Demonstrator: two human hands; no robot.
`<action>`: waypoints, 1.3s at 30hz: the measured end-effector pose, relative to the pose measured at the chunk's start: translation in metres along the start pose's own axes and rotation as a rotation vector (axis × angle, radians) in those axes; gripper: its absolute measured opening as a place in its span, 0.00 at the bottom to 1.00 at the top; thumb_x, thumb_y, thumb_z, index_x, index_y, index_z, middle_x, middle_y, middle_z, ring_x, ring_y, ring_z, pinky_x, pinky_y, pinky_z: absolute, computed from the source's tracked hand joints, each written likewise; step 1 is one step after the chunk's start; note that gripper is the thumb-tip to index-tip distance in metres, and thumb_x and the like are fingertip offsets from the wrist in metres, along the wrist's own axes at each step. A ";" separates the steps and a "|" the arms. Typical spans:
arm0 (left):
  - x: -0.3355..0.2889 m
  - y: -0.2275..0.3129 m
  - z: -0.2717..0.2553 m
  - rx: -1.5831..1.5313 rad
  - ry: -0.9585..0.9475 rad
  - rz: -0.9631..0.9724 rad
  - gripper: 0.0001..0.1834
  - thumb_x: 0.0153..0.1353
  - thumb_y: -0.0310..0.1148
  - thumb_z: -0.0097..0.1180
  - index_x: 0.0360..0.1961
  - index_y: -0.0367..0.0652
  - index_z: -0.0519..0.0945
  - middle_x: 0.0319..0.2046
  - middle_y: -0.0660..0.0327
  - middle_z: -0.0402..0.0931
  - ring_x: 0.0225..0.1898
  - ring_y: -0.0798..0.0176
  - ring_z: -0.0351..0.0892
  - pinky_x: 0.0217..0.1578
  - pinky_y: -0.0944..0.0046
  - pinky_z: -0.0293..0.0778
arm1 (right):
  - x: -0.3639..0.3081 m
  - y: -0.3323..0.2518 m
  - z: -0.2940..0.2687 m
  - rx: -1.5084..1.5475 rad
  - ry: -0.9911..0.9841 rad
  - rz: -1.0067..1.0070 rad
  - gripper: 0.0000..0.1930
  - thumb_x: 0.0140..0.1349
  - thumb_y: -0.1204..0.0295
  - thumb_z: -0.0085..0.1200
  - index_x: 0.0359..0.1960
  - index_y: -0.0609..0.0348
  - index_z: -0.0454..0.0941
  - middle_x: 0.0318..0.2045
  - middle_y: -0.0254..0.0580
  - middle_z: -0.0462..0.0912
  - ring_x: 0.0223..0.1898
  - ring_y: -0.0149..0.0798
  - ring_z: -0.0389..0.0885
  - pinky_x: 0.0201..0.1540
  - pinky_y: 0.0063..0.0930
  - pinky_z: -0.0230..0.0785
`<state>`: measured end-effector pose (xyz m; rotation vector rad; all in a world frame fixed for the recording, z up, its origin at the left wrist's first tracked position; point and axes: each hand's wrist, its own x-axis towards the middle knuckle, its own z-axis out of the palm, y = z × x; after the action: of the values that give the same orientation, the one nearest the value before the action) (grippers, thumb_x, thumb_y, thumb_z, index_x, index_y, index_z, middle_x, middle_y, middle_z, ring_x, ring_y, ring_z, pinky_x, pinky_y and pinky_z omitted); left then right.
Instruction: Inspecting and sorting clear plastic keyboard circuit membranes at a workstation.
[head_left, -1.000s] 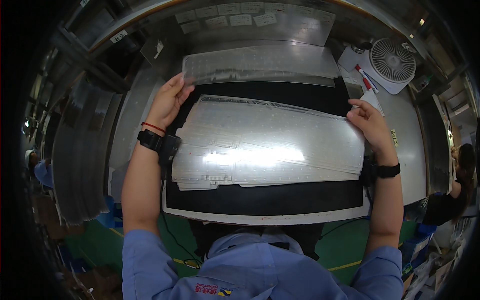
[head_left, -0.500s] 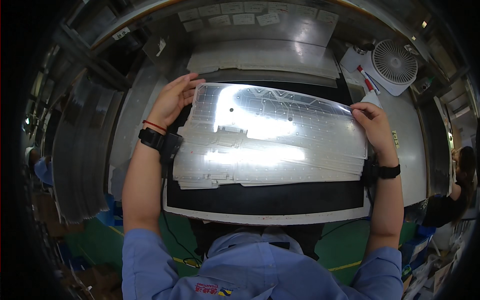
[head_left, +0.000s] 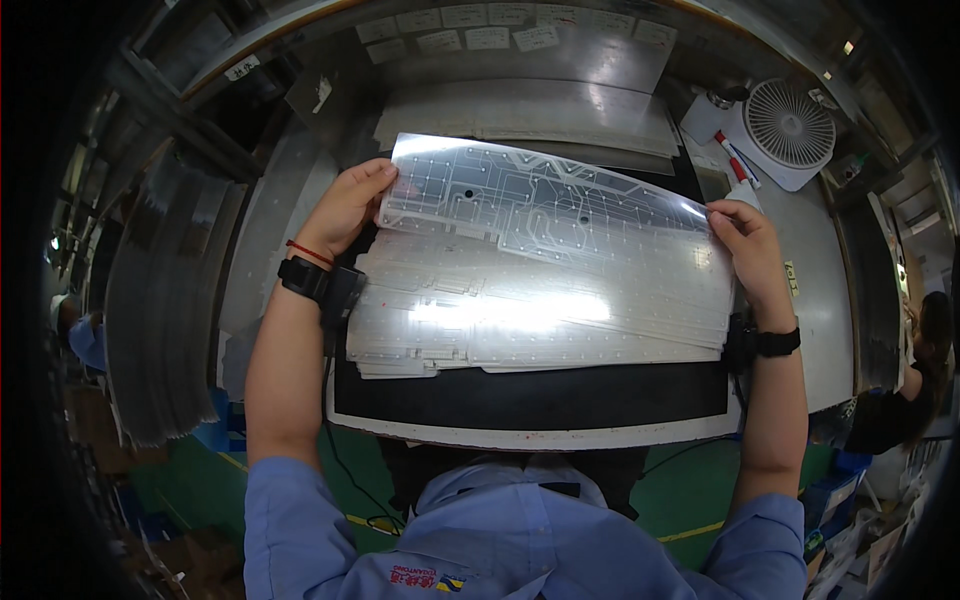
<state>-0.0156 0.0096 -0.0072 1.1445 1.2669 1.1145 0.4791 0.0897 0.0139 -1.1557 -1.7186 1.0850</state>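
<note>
Between my two hands hangs a clear plastic sheet printed with fine circuit lines (head_left: 540, 200), its far edge raised. My left hand (head_left: 358, 200) pinches its left edge near the far corner. At the far right corner my right hand (head_left: 745, 240) grips it between thumb and fingers. Under the sheet lies a fanned stack of similar printed sheets (head_left: 540, 340), with a bright glare across it. The stack rests on a black mat (head_left: 560, 395) on the table. How far the held sheet is from the stack on its near side, I cannot tell.
Behind the mat lies another pile of sheets (head_left: 530, 110). A white fan (head_left: 790, 125) and a red-and-white marker (head_left: 735, 158) are at the back right. Tall stacks of sheets (head_left: 165, 300) stand at the left. Another person (head_left: 900, 400) is at the far right.
My left hand has closed on the sheet's left edge. That side of the sheet has risen and moved away from me, and the glare on it has gone. My right hand has barely moved.
</note>
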 end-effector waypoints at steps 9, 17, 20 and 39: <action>-0.002 0.005 0.004 -0.064 0.014 -0.020 0.17 0.71 0.42 0.43 0.46 0.42 0.78 0.28 0.70 0.76 0.25 0.79 0.68 0.25 0.76 0.62 | 0.000 -0.001 0.000 0.023 -0.002 0.019 0.08 0.63 0.75 0.55 0.42 0.63 0.80 0.32 0.33 0.81 0.33 0.23 0.76 0.38 0.16 0.68; 0.002 0.001 -0.002 -0.059 0.073 0.036 0.12 0.70 0.37 0.47 0.46 0.40 0.76 0.29 0.68 0.76 0.23 0.78 0.66 0.22 0.80 0.62 | -0.001 -0.003 0.002 0.057 0.038 0.022 0.12 0.65 0.73 0.53 0.48 0.63 0.77 0.28 0.27 0.78 0.30 0.20 0.72 0.35 0.15 0.65; 0.004 -0.003 -0.009 -0.153 0.128 0.067 0.10 0.70 0.37 0.47 0.45 0.43 0.74 0.31 0.67 0.77 0.23 0.80 0.66 0.22 0.80 0.61 | -0.002 -0.012 0.004 0.162 0.057 0.093 0.12 0.67 0.69 0.51 0.46 0.63 0.77 0.26 0.24 0.75 0.27 0.18 0.69 0.32 0.13 0.61; 0.004 -0.003 -0.008 -0.180 0.178 0.079 0.09 0.70 0.34 0.46 0.47 0.45 0.75 0.36 0.65 0.78 0.29 0.75 0.73 0.28 0.77 0.67 | 0.002 0.000 0.001 0.165 -0.002 0.077 0.10 0.67 0.69 0.52 0.43 0.62 0.77 0.24 0.24 0.75 0.25 0.19 0.70 0.30 0.14 0.63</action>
<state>-0.0241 0.0134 -0.0100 0.9845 1.2365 1.3853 0.4775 0.0910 0.0135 -1.1243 -1.5650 1.2502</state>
